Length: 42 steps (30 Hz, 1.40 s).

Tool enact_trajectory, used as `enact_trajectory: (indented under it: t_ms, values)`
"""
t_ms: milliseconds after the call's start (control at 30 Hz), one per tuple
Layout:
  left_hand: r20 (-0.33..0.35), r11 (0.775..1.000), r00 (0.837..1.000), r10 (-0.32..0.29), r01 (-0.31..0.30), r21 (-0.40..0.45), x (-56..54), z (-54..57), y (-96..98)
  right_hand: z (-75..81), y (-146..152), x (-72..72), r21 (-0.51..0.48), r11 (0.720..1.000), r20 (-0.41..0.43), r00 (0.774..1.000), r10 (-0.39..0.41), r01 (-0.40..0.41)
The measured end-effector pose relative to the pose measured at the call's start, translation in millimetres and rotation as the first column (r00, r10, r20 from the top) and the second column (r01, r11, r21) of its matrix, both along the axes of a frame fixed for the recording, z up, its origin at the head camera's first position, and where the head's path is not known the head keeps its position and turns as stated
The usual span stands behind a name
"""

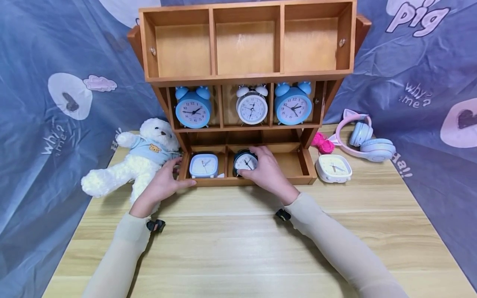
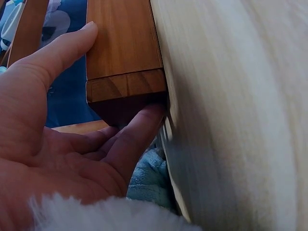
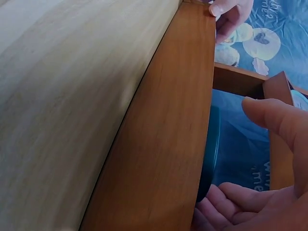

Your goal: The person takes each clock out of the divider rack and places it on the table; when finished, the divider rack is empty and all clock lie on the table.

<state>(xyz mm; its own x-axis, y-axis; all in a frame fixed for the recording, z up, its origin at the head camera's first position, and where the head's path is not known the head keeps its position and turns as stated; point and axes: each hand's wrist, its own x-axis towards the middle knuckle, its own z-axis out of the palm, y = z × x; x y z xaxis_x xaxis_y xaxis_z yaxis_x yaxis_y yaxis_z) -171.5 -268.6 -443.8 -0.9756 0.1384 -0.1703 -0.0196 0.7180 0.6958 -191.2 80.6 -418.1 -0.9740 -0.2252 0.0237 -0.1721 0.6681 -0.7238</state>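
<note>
A dark green round alarm clock (image 1: 244, 160) sits in the middle compartment of the wooden shelf's bottom tier. My right hand (image 1: 266, 167) holds it from the right, index finger at its top and thumb across its lower face. In the right wrist view the clock's green side (image 3: 210, 154) shows behind the front board, with curled fingers (image 3: 221, 199) against it. My left hand (image 1: 164, 180) grips the bottom tier's left front corner. Its thumb lies on the front board (image 2: 125, 43), its fingers around the end. A light blue square clock (image 1: 203, 165) stands in the left compartment.
Two blue twin-bell clocks (image 1: 193, 108) and a white one (image 1: 252, 108) fill the middle tier of the shelf (image 1: 247, 78). A white teddy bear (image 1: 143, 155) leans at left. At right are a white square clock (image 1: 333, 169), cat-ear headphones (image 1: 376, 149) and a pink item (image 1: 323, 143).
</note>
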Motion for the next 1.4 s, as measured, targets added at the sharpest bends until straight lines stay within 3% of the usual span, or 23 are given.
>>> enact_trajectory:
  t_ms: [200,800,1400]
  values:
    - [-0.004,1.000,1.000,-0.001,0.001,-0.003,-0.2,1.3,0.5,1.4,-6,-3.0,0.040,0.999,0.025,1.000,-0.008,0.007]
    - [0.008,1.000,1.000,0.007,-0.007,-0.007,0.5,3.4,2.2,-3.7,-20,-11.2,0.172,0.985,-0.023,1.000,-0.011,0.014]
    - [0.020,1.000,1.000,0.008,-0.007,-0.019,1.2,3.4,1.3,-4.6,-29,-11.4,0.323,0.946,-0.067,0.998,0.012,0.010]
